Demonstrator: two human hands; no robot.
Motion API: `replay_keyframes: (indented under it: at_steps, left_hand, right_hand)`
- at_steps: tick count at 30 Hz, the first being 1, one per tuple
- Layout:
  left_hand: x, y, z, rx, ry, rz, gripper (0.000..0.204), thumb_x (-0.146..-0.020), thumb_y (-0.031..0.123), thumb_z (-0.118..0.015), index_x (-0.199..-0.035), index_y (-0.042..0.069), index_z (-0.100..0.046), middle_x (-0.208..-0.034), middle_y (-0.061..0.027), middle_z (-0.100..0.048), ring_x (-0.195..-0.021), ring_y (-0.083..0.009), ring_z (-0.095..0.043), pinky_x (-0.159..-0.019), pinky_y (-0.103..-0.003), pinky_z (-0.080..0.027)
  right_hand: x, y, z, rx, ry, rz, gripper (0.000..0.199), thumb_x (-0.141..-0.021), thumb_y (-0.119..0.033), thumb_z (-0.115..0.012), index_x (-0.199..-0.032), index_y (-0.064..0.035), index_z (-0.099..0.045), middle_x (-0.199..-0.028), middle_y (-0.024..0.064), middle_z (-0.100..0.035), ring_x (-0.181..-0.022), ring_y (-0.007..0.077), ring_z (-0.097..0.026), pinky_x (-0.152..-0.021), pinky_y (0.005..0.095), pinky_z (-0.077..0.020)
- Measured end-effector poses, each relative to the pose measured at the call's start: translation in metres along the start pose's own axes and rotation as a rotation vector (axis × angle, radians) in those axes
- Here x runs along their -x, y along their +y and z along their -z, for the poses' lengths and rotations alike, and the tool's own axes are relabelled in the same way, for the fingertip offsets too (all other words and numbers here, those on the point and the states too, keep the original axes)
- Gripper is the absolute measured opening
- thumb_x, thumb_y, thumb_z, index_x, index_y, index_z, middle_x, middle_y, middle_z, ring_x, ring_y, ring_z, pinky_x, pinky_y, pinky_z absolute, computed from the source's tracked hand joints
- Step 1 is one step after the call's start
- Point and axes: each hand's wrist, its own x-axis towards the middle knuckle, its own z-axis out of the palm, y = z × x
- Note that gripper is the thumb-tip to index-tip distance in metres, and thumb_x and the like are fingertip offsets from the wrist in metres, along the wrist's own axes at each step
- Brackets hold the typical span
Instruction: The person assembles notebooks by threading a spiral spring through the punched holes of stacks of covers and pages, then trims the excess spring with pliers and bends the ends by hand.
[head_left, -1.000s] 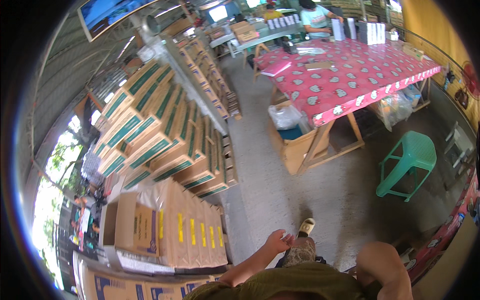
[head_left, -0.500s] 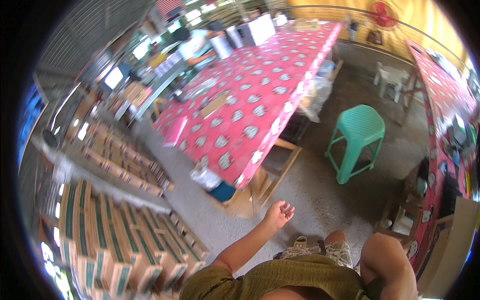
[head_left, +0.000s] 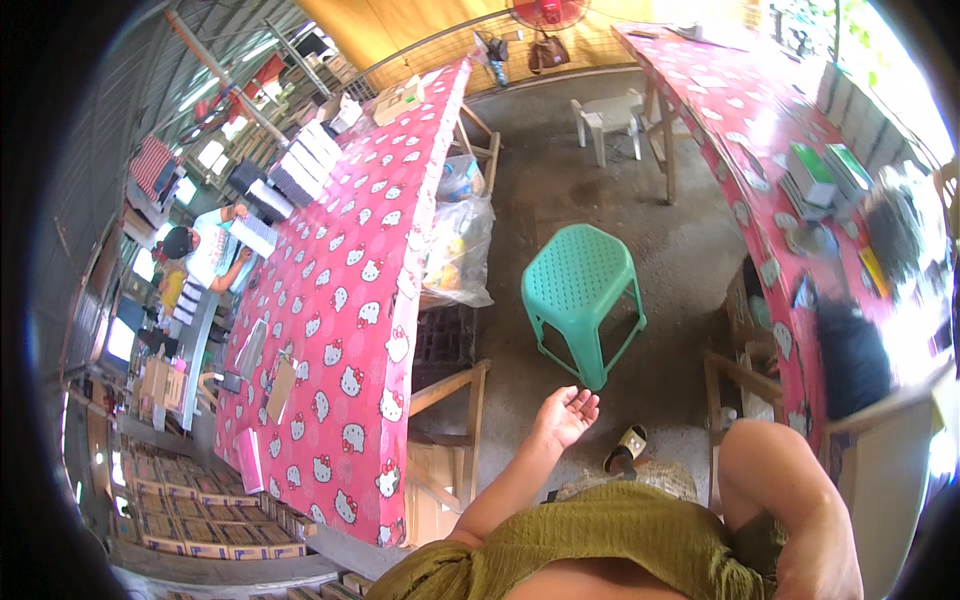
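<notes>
My left hand (head_left: 568, 414) hangs in front of my body, palm turned up. Its fingers are loosely bent and apart, with nothing in them. Just beyond the fingertips stands a green plastic stool (head_left: 582, 275) with a patterned seat; I cannot tell whether they touch. My right arm (head_left: 785, 490) is bent at the elbow, and its forearm runs out past the lower edge, so the right hand is out of sight. One foot in a sandal (head_left: 628, 447) shows on the floor below.
A long table with a pink patterned cover (head_left: 385, 300) lies left; another pink-covered table (head_left: 700, 95) runs along the right, holding boxes (head_left: 810, 180) and a black bundle (head_left: 850, 360). A white chair (head_left: 608, 125) stands farther off. Beyond the left table a person (head_left: 208, 245) handles a paper stack.
My view has swung right, and the stool is now nearer and ahead of me. My left hand remains raised and empty. A foot has come forward.
</notes>
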Motion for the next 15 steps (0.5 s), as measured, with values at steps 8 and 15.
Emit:
replay_keyframes:
  at_steps: [8,15]
  left_hand:
    - [-0.013,0.000,0.022,0.141,0.028,-0.095,0.016,-0.086,0.018,-0.058,-0.098,0.009,-0.052,-0.094,-0.0070,-0.059,-0.092,-0.0270,-0.060,-0.080,-0.044,-0.048]
    - [0.116,-0.049,0.209,0.694,0.200,-0.336,0.018,-0.088,0.016,-0.055,-0.102,0.006,-0.050,-0.103,-0.0094,-0.059,-0.098,-0.0281,-0.057,-0.082,-0.044,-0.047]
  right_hand:
    - [0.021,0.119,0.059,-0.474,-0.032,0.129,0.018,-0.092,-0.020,-0.045,-0.101,-0.0093,-0.057,-0.066,0.0101,-0.057,-0.052,0.0148,-0.054,-0.043,0.0269,-0.0390]
    - [-0.028,0.205,-0.043,-0.877,-0.051,0.351,0.018,-0.091,-0.018,-0.047,-0.099,-0.0075,-0.058,-0.068,0.0101,-0.059,-0.053,0.0151,-0.055,-0.044,0.0269,-0.0395]
